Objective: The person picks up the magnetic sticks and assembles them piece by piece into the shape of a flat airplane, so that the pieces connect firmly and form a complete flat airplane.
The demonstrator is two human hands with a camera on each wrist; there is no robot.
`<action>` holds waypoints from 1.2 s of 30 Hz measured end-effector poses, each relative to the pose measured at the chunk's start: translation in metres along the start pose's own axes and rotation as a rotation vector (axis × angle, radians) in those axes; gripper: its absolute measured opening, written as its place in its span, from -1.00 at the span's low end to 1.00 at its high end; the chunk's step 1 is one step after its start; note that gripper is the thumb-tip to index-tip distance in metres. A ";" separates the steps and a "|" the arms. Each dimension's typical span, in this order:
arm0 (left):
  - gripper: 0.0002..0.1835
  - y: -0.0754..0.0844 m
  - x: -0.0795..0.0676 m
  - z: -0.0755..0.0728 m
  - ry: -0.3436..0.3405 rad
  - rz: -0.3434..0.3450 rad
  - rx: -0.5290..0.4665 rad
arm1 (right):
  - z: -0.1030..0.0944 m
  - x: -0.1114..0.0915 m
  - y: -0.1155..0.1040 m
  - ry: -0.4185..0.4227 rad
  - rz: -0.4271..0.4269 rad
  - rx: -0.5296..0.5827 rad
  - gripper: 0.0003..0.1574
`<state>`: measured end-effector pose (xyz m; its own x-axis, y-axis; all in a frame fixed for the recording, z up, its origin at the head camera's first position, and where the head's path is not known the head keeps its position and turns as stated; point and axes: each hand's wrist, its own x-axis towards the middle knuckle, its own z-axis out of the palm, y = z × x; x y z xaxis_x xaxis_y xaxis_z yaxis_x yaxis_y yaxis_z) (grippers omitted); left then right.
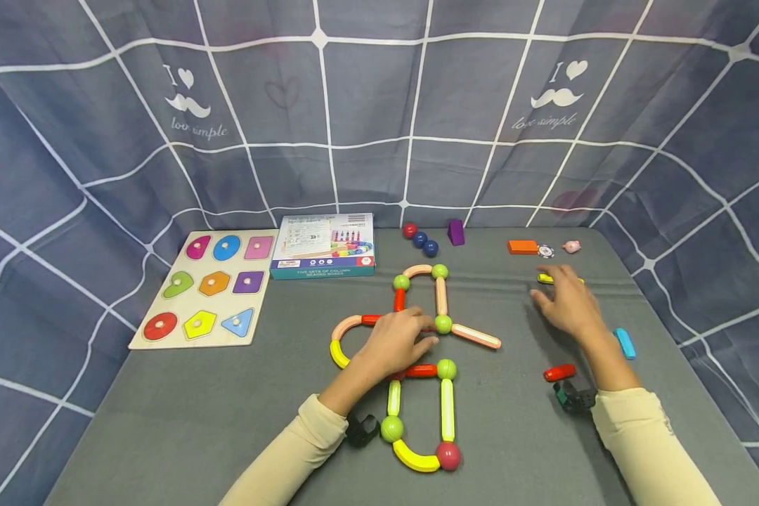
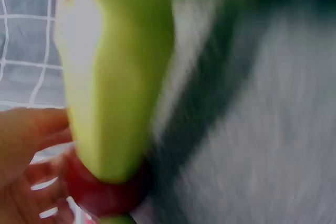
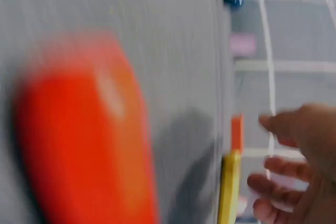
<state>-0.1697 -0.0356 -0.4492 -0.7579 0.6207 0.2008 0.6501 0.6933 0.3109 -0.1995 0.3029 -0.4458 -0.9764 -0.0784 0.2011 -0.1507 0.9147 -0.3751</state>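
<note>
My left hand lies over the middle of a joined figure of magnetic sticks and balls, fingertips close by a red stick and a green ball. Its thumb stands apart from the fingers. In the left wrist view a red ball under a yellow-green stick partly covers the fingers. Over on the right, my right hand reaches with spread fingers above a yellow stick, which it partly hides. The right wrist view has the hand's fingers apart beside that yellow stick.
Near my right forearm lie a red stick and a blue piece. An orange block, a poker chip and a pink pig sit at the back. A shape puzzle board and a toy box occupy the back left.
</note>
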 end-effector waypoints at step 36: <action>-0.74 0.018 -0.010 0.009 -0.199 0.173 -0.071 | 0.021 -0.072 -0.078 -0.192 -0.516 0.005 -0.73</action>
<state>-0.1500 -0.0267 -0.4541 -0.6060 0.7922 0.0726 0.7583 0.5476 0.3538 -0.1208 0.2290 -0.4506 -0.7859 -0.5879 0.1916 -0.6180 0.7361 -0.2761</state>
